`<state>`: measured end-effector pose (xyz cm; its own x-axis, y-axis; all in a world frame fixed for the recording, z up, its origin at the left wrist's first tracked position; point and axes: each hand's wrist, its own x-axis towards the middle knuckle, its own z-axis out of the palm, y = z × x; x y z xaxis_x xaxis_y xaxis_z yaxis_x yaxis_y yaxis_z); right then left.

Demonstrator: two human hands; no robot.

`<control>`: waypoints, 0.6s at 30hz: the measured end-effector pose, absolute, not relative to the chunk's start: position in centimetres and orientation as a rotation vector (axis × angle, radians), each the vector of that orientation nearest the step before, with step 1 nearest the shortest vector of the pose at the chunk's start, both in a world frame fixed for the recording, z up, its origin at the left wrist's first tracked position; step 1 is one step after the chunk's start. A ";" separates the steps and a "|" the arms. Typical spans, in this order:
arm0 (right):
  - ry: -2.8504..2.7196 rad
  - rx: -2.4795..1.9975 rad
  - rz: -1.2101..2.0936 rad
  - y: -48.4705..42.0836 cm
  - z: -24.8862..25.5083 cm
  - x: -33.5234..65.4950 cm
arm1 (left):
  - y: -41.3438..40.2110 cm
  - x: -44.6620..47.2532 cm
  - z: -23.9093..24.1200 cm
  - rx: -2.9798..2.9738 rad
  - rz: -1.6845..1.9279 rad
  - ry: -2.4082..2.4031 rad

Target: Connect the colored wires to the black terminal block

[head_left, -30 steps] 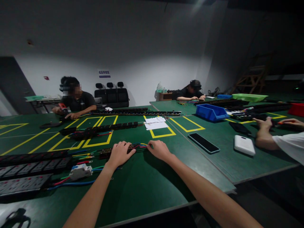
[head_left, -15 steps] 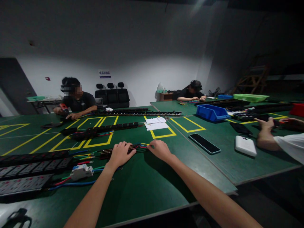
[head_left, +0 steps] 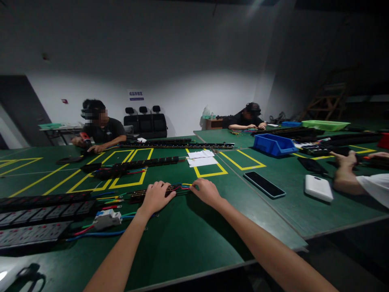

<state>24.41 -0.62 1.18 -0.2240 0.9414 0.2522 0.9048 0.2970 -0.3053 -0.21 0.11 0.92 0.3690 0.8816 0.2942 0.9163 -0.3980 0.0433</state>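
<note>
Covering the dark strip [head_left: 138, 196] near the worktop's [head_left: 173, 239] front edge is my left hand [head_left: 158, 196]; from here I can't tell its grip. My right hand [head_left: 206, 192] pinches wires [head_left: 185, 186].

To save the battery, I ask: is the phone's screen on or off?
Off, it seems: the phone shows a plain black screen.

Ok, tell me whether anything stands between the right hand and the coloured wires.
Nothing visible does: the coloured wires run up to the right hand, which appears to pinch them. The left hand lies over the dark strip, not in between.
</note>
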 end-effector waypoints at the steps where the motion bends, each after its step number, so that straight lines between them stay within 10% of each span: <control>1: -2.171 -1.666 0.139 -0.7 1.2 24.4 | 0.1 -0.2 1.0 -2.493 -0.409 -1.651; 18: -2.139 -1.714 0.145 -0.9 1.4 24.2 | 0.1 -0.2 1.2 -2.497 -0.395 -1.661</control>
